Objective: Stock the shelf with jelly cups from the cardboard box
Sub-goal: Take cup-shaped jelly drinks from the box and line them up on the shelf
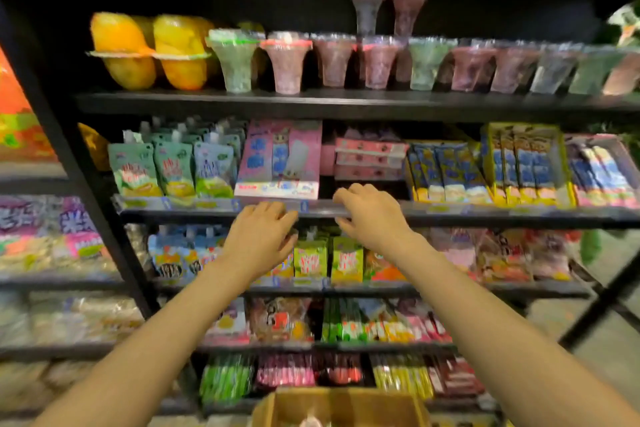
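On the head view I see both arms stretched out toward a dark shelf rack point(346, 104). My left hand point(263, 236) hangs in front of the second shelf's front rail point(433, 210), palm down, fingers loosely spread and a little bent, holding nothing. My right hand point(370, 211) sits just beside it to the right, fingers loosely curled at the same rail; whether the tips touch the rail I cannot tell, and it grips nothing.

The jelly cups point(332, 59) stand in a row along the top shelf, flared clear cups in green, pink and purple tints, with two more point(388, 10) stacked upside down on the row near the middle. Left of them lie yellow mango-shaped packs point(149, 48).

Behind my hands stand green pouches point(169, 166), a pink carton point(280, 159) and blue and yellow stick packs point(485, 166).

The cardboard box point(341, 407) sits open at the bottom edge, between my forearms; its contents are blurred.
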